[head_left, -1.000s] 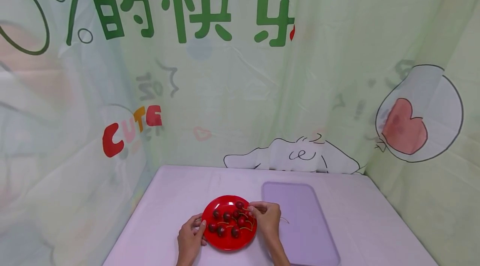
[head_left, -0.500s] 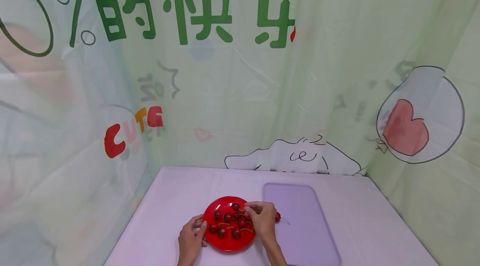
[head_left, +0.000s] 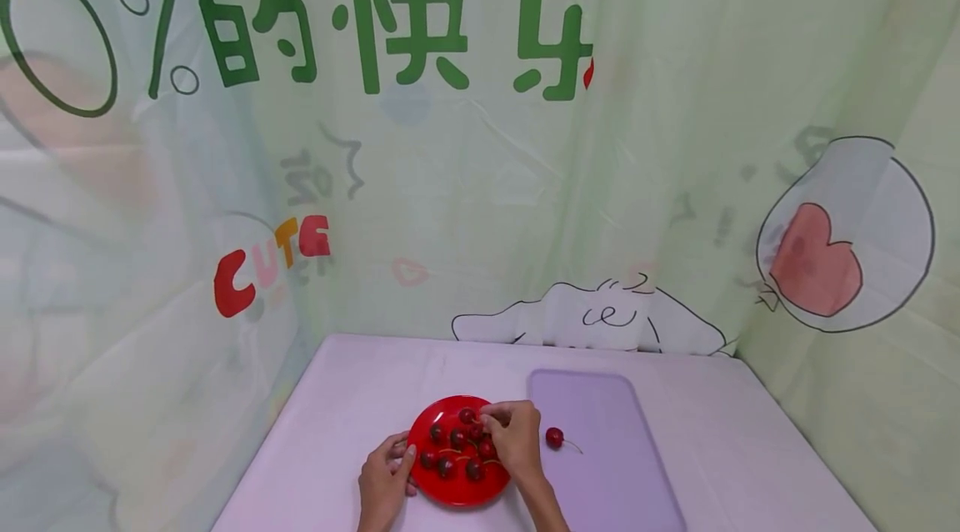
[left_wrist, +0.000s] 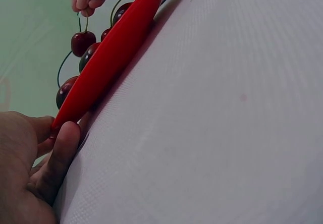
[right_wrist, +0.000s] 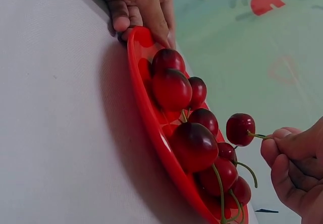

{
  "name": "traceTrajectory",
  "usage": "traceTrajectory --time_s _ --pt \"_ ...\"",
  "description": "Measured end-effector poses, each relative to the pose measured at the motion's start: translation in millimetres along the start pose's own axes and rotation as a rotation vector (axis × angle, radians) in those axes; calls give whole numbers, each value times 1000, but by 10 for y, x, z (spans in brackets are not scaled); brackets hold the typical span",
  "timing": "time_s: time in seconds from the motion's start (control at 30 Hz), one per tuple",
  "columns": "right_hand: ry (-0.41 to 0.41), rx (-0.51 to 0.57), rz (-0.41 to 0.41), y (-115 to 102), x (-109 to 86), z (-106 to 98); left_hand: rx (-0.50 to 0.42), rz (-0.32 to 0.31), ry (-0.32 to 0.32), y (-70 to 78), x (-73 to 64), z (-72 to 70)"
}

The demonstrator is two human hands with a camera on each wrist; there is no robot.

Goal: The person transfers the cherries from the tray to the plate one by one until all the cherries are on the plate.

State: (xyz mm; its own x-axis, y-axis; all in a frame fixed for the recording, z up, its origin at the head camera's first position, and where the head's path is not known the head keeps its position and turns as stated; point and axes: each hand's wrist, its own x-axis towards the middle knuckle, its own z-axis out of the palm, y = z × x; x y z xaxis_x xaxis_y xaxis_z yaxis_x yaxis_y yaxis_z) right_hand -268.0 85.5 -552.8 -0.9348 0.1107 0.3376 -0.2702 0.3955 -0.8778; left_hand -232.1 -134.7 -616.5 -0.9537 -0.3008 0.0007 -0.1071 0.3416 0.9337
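A red plate [head_left: 457, 497] with several dark red cherries [right_wrist: 194, 147] sits on the table. My left hand [head_left: 385, 480] grips its left rim, thumb on the upper side and fingers beneath, as the left wrist view shows. Over the plate's far right part, my right hand [head_left: 517, 440] pinches the green stem of one cherry [right_wrist: 240, 129] between thumb and fingertips. That cherry hangs just above the others, apart from them in the right wrist view. The right hand hides the plate's right edge in the head view.
To the right of the plate lies a pale purple tray [head_left: 615, 465], with a single stemmed cherry [head_left: 554, 438] on its left part. A white cloth covers the table [head_left: 352, 382]. Printed curtains [head_left: 480, 207] hang behind and at both sides.
My right hand has moved left over the plate, bringing the pinched cherry with it. The tray's cherry has come out from behind that hand. My left hand keeps its grip on the plate.
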Motion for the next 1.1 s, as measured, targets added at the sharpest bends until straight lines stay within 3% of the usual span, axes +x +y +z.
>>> traceTrajectory --time_s 0.47,0.7,1.1 --pt "-122 -132 -6 36 15 121 -13 5 -4 -25 14 -2" --pt "-168 -200 -59 10 28 158 -18 3 -3 -9 -3 -6" --pt "-223 -209 -94 -40 38 163 -27 22 -6 -53 31 -15"
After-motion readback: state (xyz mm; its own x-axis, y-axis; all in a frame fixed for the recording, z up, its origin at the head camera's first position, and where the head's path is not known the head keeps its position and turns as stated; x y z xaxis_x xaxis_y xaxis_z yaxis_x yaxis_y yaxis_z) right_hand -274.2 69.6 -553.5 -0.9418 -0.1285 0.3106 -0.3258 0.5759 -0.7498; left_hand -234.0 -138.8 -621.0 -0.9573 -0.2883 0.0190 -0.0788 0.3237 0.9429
